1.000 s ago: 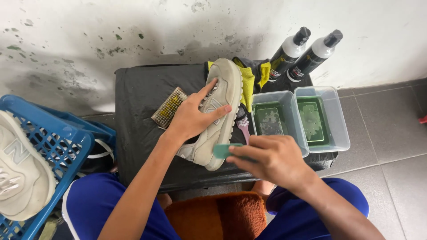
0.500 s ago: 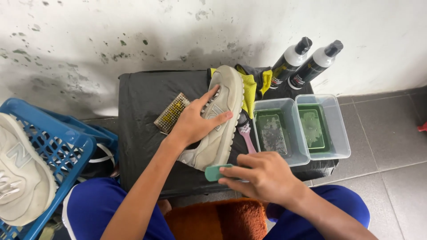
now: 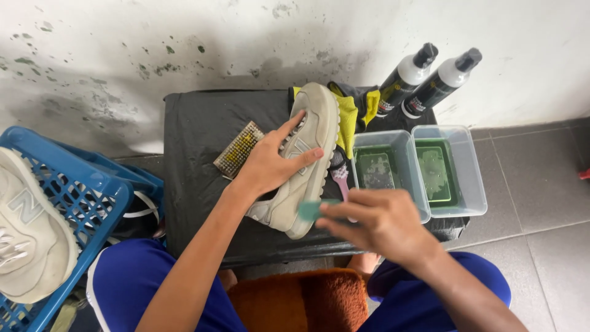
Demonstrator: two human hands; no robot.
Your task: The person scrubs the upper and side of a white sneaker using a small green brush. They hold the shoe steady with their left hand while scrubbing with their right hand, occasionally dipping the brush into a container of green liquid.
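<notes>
A beige sneaker (image 3: 310, 132) lies on its side on a low black table (image 3: 196, 135). My left hand (image 3: 270, 163) presses flat on the sneaker's upper, fingers spread. My right hand (image 3: 381, 224) grips a small green brush (image 3: 310, 210) whose end touches the sole near the heel. A pink-handled brush (image 3: 340, 178) lies just beside the sneaker, partly hidden by my right hand.
Two clear tubs (image 3: 452, 169) with green liquid stand at the table's right, two dark spray bottles (image 3: 430, 83) behind them. A yellow cloth (image 3: 350, 114) and a wire brush (image 3: 238, 149) lie beside the sneaker. A blue crate (image 3: 80, 203) at left holds another pale sneaker (image 3: 27, 227).
My right hand with the green brush has slid slightly along the sole near the heel. My left hand stays pressed on the sneaker.
</notes>
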